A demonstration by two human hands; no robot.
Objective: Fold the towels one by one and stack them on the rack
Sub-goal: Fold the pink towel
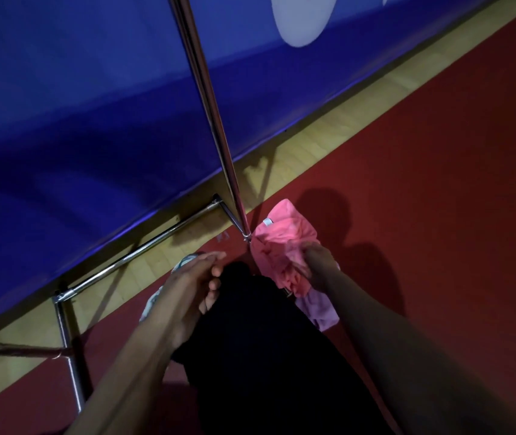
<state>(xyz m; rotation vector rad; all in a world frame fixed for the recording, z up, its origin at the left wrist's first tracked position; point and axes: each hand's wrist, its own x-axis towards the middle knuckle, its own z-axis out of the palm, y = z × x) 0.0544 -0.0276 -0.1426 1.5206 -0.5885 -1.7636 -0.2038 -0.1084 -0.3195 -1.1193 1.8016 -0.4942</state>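
Note:
A crumpled pink towel lies on the red floor beside the foot of a metal rack. My right hand grips a bunch of its cloth from above. A paler pink cloth shows under my right wrist. My left hand hovers with its fingers loosely extended and holds nothing. Beneath it a white and teal patterned cloth is partly hidden. A dark cloth or my dark-clad leg fills the space between my arms; I cannot tell which.
The rack's upright pole rises steeply through the middle of the view. Its low chrome bars run along a strip of wooden floor. A blue banner wall stands behind. Red floor spreads to the right.

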